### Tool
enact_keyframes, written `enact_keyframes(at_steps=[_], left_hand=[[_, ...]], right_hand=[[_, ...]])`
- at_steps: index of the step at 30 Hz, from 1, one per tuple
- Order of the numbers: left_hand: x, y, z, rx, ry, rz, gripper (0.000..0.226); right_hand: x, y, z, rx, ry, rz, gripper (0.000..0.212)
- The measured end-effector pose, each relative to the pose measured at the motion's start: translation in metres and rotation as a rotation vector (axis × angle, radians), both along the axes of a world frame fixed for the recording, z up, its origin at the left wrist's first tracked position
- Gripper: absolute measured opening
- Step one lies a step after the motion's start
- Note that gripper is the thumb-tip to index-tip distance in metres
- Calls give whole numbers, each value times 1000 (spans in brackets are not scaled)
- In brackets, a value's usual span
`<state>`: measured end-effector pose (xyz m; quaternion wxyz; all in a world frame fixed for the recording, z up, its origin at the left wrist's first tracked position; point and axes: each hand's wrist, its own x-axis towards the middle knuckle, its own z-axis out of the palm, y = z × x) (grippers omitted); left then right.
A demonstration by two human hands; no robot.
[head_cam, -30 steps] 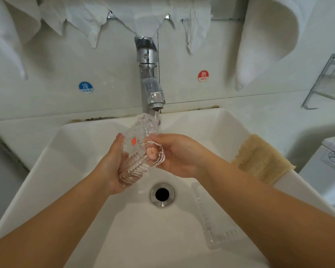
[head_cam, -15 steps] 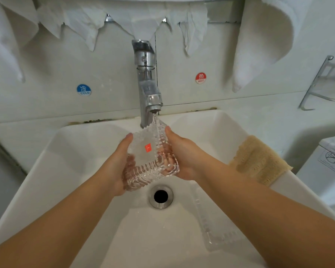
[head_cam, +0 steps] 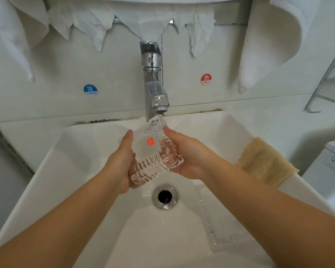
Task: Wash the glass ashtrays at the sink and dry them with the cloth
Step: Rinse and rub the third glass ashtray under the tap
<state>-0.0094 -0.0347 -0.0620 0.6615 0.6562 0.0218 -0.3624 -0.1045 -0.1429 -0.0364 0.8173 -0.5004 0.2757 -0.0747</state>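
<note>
White wall panels backed a white sink [head_cam: 81,171], with cold and hot stickers at ten and two o'clock of a chrome tap [head_cam: 153,82]. White cloths [head_cam: 269,45] hung along the top edge. Both hands held a square, ribbed glass ashtray [head_cam: 153,155] tilted under the running water at the centre of the view, above the drain [head_cam: 164,197]. The left hand [head_cam: 120,167] cupped its nine o'clock side, and the right hand [head_cam: 190,157] gripped its three o'clock side with curled fingers. A second glass ashtray [head_cam: 226,235] lay in the basin at five o'clock, partly under the right forearm. A tan cloth [head_cam: 265,161] was draped over the sink rim at three o'clock.
</note>
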Motion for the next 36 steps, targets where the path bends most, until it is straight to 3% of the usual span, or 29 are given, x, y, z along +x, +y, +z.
enact_keyframes(at_steps=[1, 3, 8, 11, 15, 22, 28, 36], left_hand=[[-1, -2, 2, 7, -23, 5, 61], [-4, -4, 4, 1, -69, 0, 58], [-3, -4, 6, 40, -91, 12, 59], [0, 0, 4, 26, -42, 7, 65], [3, 5, 4, 21, 25, -30, 73], [-8, -4, 13, 35, -124, 75, 55], [-15, -5, 12, 81, -172, 52, 46], [2, 6, 4, 10, 38, -9, 69]], right_hand=[[0, 1, 0, 9, -4, -11, 87], [-1, 2, 0, 14, -11, -26, 88], [-3, -5, -6, -57, 56, -83, 63], [-5, -1, -4, -83, -11, -24, 39], [2, 5, -6, -155, -41, 18, 26], [-3, 2, -7, -255, 46, -33, 46], [-2, -2, -7, -163, 71, -48, 58], [-5, 6, 3, 101, -77, 27, 36]])
